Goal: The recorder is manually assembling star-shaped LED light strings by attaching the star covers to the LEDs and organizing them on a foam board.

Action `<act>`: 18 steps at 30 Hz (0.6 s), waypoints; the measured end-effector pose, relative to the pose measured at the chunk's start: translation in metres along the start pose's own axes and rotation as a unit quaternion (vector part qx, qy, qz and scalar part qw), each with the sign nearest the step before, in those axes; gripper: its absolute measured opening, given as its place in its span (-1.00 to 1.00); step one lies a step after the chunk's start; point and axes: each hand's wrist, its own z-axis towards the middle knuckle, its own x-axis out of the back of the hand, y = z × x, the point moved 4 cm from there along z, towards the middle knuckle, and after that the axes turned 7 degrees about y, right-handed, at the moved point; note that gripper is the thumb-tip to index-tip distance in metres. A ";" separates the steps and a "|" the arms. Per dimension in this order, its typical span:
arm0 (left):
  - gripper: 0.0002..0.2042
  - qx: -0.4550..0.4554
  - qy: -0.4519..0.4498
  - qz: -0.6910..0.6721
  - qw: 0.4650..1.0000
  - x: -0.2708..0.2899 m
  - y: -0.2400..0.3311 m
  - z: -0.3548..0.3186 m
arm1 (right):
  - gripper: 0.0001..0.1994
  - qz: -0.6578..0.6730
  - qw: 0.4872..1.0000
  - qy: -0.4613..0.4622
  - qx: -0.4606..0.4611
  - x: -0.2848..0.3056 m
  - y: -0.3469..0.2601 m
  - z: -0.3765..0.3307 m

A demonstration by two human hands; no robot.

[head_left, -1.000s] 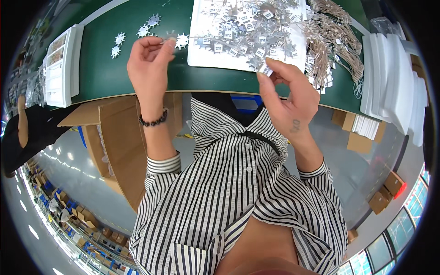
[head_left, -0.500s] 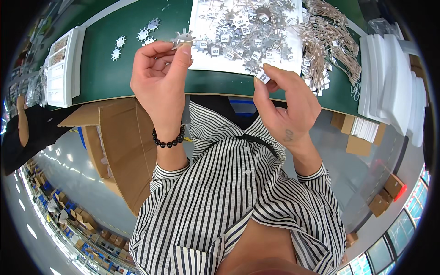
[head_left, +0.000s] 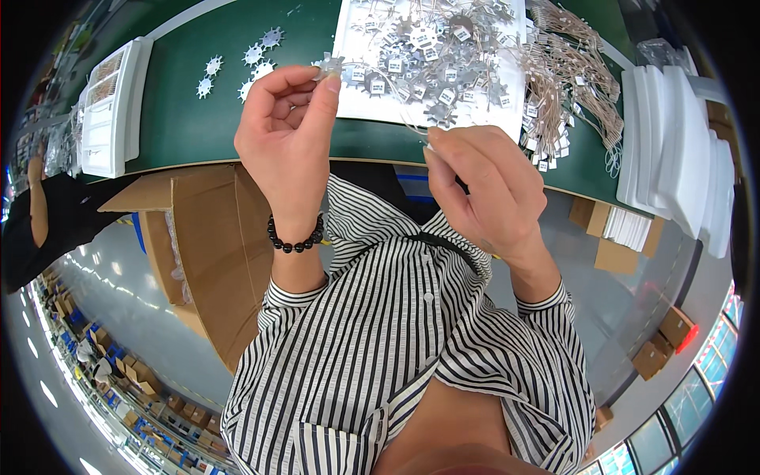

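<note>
My left hand [head_left: 286, 131] is raised over the near edge of the green table [head_left: 182, 119] and pinches a small silver snowflake ornament [head_left: 328, 65] between thumb and forefinger. My right hand [head_left: 487, 186] is closed, thumb and fingertips pinched on a thin string loop with a tag [head_left: 431, 136]; the tag itself is mostly hidden by the fingers. Beyond both hands lies a white sheet [head_left: 348, 95] heaped with several silver snowflakes and tags. A few finished snowflakes [head_left: 253, 57] lie on the green surface to the left of the sheet.
A bundle of tagged strings [head_left: 566, 87] lies right of the sheet, with stacked white foam trays [head_left: 673, 142] further right. A white tray [head_left: 111, 107] sits at the table's left. An open cardboard box [head_left: 206, 253] stands below the table. Another person's dark sleeve [head_left: 39, 229] is at far left.
My left hand has lifted the snowflake off the table and drawn it toward me and to the right. My right hand has closed tighter around the string and moved slightly up.
</note>
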 end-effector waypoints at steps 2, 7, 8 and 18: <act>-0.79 0.002 -0.002 -0.003 1.000 0.001 0.000 0.000 | -0.71 0.010 1.000 -0.011 0.008 0.000 -0.002 0.002; -0.79 0.082 -0.005 -0.106 0.991 0.004 -0.005 0.000 | -0.76 0.062 0.996 -0.062 0.002 0.000 -0.006 0.006; -0.79 0.081 -0.007 -0.107 0.991 0.004 -0.005 0.000 | -0.77 0.064 0.995 -0.071 0.000 0.000 -0.006 0.006; -0.78 0.078 -0.028 -0.102 0.991 0.005 -0.011 -0.001 | -0.77 0.038 0.997 -0.071 -0.010 -0.001 -0.002 0.013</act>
